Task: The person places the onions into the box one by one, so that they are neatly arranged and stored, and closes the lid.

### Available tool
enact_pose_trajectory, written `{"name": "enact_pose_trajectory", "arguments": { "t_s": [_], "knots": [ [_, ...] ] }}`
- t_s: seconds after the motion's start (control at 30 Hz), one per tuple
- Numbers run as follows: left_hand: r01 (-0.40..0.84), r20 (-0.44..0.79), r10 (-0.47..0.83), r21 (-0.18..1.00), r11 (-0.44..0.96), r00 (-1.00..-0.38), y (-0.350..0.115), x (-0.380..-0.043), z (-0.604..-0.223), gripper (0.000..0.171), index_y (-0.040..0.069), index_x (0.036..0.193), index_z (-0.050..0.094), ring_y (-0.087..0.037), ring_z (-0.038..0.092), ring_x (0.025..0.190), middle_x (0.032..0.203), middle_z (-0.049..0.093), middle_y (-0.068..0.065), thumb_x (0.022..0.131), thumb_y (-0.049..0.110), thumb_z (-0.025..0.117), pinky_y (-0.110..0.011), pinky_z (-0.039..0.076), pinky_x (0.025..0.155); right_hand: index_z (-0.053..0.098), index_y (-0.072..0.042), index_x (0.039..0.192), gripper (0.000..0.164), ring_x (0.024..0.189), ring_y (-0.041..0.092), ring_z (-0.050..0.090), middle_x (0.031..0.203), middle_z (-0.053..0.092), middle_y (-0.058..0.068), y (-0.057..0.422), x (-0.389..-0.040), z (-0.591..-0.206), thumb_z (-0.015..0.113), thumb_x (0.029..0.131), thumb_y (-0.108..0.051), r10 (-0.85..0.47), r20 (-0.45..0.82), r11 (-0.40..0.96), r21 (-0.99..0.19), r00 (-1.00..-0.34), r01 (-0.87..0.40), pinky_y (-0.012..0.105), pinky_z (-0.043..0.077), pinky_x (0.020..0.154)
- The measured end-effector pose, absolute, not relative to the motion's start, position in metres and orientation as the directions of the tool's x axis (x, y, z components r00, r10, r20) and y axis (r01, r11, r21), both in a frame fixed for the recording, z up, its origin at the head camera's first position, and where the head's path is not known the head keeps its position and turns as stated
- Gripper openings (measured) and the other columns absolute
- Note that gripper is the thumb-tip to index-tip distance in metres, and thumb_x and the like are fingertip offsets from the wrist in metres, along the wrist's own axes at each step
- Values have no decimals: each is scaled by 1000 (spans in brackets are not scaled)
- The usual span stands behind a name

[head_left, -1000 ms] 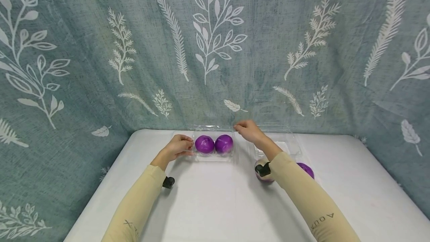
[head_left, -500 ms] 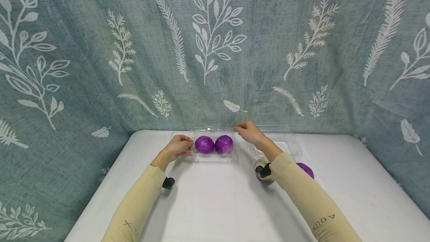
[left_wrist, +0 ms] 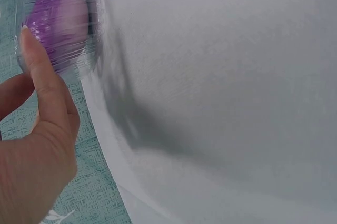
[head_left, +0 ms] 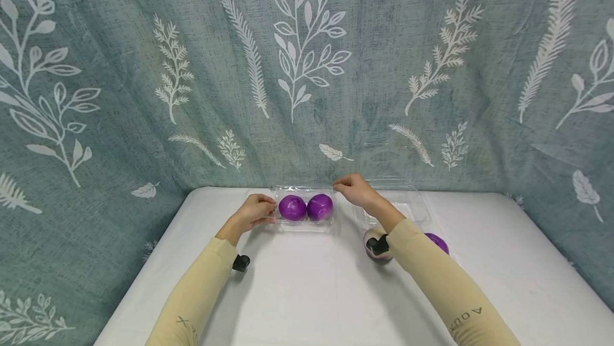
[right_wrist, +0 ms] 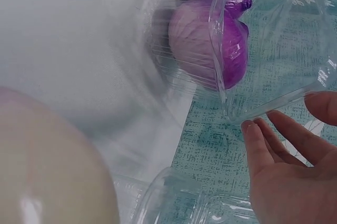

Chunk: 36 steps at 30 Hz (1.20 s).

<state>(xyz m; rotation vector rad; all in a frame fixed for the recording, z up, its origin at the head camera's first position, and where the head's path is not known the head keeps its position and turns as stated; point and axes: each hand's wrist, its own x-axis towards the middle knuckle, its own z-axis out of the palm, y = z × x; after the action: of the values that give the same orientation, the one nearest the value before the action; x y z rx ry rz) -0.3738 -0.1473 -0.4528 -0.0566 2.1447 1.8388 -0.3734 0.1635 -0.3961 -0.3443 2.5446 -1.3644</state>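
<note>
Two purple onions [head_left: 292, 208] sit side by side in a clear plastic clamshell box [head_left: 307, 227] at the table's back edge. Its transparent lid [right_wrist: 287, 97] stands raised at the back. At the box's left end, my left hand [head_left: 254, 210] holds the side wall between thumb and fingers. My right hand [head_left: 357, 188] pinches the lid's edge at the right corner, thumb on one side and fingers on the other. In the left wrist view, the left hand's index finger [left_wrist: 39, 58] lies against the box wall near the closer onion [left_wrist: 66, 24].
A second clear box [head_left: 422, 212], its lid up, stands at the back right behind my right forearm. In front of it lie a pale onion [right_wrist: 47, 166] and a purple onion [head_left: 438, 242], partly covered by the sleeve. A patterned curtain [head_left: 307, 138] hangs behind the table.
The top edge of the raised lid sits slightly lower than before. Both hands stay almost in place at the box's two ends, and the onions have not moved.
</note>
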Motion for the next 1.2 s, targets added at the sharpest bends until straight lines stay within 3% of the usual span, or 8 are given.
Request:
{"name": "enact_pose_trajectory", "arguments": {
  "t_s": [0.7,1.2],
  "knots": [
    [-227,-256,170,958,176,-952,-147,-373,-455,33,-14,133,51,-21,57,90,123,55,-26,104,2,53,-31,65,76,51,7,145,44,136,42,49,147,52,25,164,-366,-404,50,107,-16,-335,-79,527,-842,-939,-117,57,45,114],
    [-239,-261,134,958,159,-956,-145,-370,-458,32,-7,135,51,-23,59,91,119,56,-24,107,8,50,-30,65,75,48,6,147,46,139,41,46,150,50,24,164,-364,-411,51,106,-14,-329,-73,519,-847,-942,-115,56,44,115]
  ]
}}
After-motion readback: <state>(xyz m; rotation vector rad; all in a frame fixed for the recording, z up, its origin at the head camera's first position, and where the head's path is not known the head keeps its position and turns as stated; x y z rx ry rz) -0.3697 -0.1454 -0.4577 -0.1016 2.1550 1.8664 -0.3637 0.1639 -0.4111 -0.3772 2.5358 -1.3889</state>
